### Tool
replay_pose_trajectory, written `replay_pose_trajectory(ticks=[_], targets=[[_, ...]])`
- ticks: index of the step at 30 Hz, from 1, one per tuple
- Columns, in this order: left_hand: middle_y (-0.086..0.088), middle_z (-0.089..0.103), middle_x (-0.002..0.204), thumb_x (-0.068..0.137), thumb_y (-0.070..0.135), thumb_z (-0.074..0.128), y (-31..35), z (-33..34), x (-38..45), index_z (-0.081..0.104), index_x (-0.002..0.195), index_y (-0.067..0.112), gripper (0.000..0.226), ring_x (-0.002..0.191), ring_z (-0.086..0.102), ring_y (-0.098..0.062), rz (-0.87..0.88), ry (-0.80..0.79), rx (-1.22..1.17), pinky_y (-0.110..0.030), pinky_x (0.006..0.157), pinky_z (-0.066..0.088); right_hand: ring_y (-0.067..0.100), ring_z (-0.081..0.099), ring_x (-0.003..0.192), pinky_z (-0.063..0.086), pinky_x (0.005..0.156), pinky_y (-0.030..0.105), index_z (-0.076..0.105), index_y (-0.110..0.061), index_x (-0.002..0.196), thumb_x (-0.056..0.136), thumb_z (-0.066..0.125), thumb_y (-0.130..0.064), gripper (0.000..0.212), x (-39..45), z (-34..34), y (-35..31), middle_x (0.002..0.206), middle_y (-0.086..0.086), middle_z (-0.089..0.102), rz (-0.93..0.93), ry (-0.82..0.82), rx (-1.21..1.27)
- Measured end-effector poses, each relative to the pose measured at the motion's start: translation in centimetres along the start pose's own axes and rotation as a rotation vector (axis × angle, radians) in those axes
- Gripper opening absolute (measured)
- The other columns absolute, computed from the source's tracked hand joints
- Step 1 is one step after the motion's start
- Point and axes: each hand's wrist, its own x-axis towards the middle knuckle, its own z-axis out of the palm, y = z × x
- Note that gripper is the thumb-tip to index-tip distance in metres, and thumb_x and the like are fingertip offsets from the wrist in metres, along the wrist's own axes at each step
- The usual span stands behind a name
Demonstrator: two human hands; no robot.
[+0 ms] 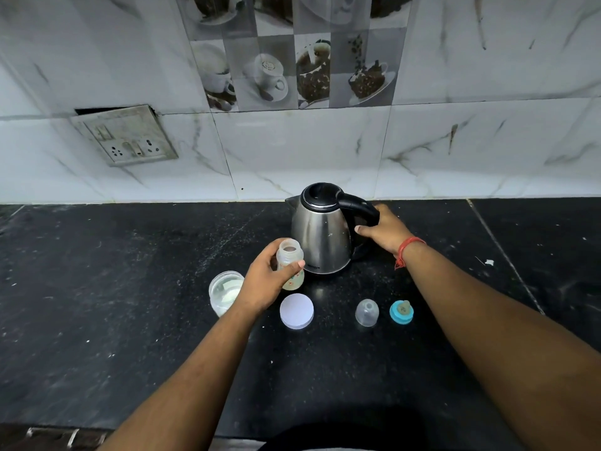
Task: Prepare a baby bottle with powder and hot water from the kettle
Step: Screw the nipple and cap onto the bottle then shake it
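A steel kettle (pixel 320 234) with a black lid and handle stands on the black counter (pixel 130 304) near the wall. My right hand (pixel 385 231) is wrapped around its handle. My left hand (pixel 268 278) holds an uncapped clear baby bottle (pixel 290 255) upright just left of the kettle. An open clear jar (pixel 224 292) with white powder sits left of that hand. On the counter in front lie a white round lid (pixel 297 311), a clear bottle cap (pixel 367 312) and a blue teat ring (pixel 402 311).
A marble-tiled wall (pixel 325 151) rises right behind the kettle. A loose switch and socket plate (pixel 125 135) hangs on it at the left. The counter's front edge (pixel 65 431) runs along the bottom.
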Motion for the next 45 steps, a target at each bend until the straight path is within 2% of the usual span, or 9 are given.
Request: replay_pose_trajectory(ticks=[7,10,16,21,28,33,36,39,45], targets=[[0.016,0.071,0.11,0.09,0.027,0.079,-0.9,1.1,-0.1,0.065,0.12,0.038,0.035,0.106,0.066,-0.007,0.0,-0.089,0.052,-0.027,0.094,0.054,0.022,0.059,0.115,0.048,0.101,0.037,0.049,-0.014,0.128,0.085,0.078,-0.038,0.057,-1.6,-0.2,3.5,0.13,0.009,0.055,0.035,-0.003,-0.126],[0.014,0.07,0.114,0.092,0.031,0.077,-1.3,1.7,-0.3,0.063,0.122,0.038,0.034,0.109,0.066,-0.009,0.007,-0.127,0.087,-0.028,0.095,0.053,0.018,0.055,0.111,0.046,0.098,0.034,0.051,-0.01,0.126,0.088,0.074,-0.039,0.053,-2.9,0.0,5.0,0.127,0.008,0.052,0.018,-0.018,-0.218],[0.015,0.069,0.113,0.094,0.029,0.074,-1.6,3.0,-1.2,0.062,0.125,0.033,0.034,0.108,0.065,-0.003,0.006,-0.201,0.103,-0.021,0.092,0.051,0.022,0.055,0.115,0.048,0.101,0.042,0.057,-0.02,0.114,0.089,0.069,-0.049,0.04,-5.9,-0.9,8.7,0.119,0.004,0.055,-0.024,-0.008,-0.36],[0.016,0.07,0.114,0.094,0.03,0.074,-1.9,4.0,-2.0,0.063,0.124,0.037,0.033,0.11,0.065,-0.003,0.002,-0.239,0.123,-0.022,0.094,0.05,0.02,0.05,0.119,0.044,0.103,0.046,0.058,-0.031,0.121,0.081,0.065,-0.067,0.054,-8.8,-2.1,10.8,0.123,-0.004,0.056,0.02,-0.103,-0.604],[0.012,0.071,0.114,0.092,0.026,0.076,-2.1,5.0,-3.6,0.063,0.123,0.037,0.035,0.109,0.065,-0.003,-0.03,-0.269,0.109,-0.018,0.09,0.047,0.022,0.049,0.122,0.039,0.105,0.043,0.057,-0.027,0.127,0.08,0.07,-0.062,0.06,-11.5,-1.6,12.6,0.128,-0.005,0.055,0.024,-0.104,-0.681],[0.015,0.072,0.114,0.092,0.024,0.076,-1.9,5.2,-4.6,0.064,0.125,0.039,0.038,0.108,0.066,0.001,-0.064,-0.265,0.082,-0.019,0.092,0.048,0.025,0.053,0.117,0.041,0.102,0.042,0.059,-0.025,0.121,0.083,0.071,-0.053,0.049,-12.1,-1.2,12.6,0.123,-0.001,0.055,-0.005,-0.057,-0.796],[0.017,0.071,0.115,0.091,0.024,0.077,-1.8,5.1,-5.0,0.064,0.127,0.037,0.04,0.108,0.065,0.005,-0.07,-0.243,0.086,-0.019,0.093,0.049,0.026,0.057,0.109,0.046,0.095,0.041,0.06,-0.021,0.116,0.084,0.073,-0.047,0.043,-12.4,-1.4,12.1,0.119,0.0,0.056,-0.023,0.012,-0.685],[0.014,0.072,0.117,0.089,0.025,0.079,-2.0,4.9,-5.4,0.064,0.127,0.036,0.042,0.111,0.065,0.001,-0.082,-0.223,0.074,-0.029,0.099,0.052,0.024,0.06,0.098,0.051,0.087,0.04,0.058,-0.02,0.109,0.083,0.076,-0.036,0.035,-12.5,-1.6,10.4,0.116,-0.002,0.052,-0.028,0.1,-0.462],[0.014,0.073,0.114,0.089,0.024,0.08,-1.7,4.5,-5.8,0.065,0.123,0.037,0.04,0.108,0.066,0.001,-0.067,-0.187,0.058,-0.026,0.098,0.05,0.012,0.058,0.1,0.042,0.082,0.012,0.064,-0.018,0.109,0.08,0.081,-0.022,0.034,-12.6,-0.8,4.3,0.114,-0.004,0.055,-0.178,0.17,-0.168]])
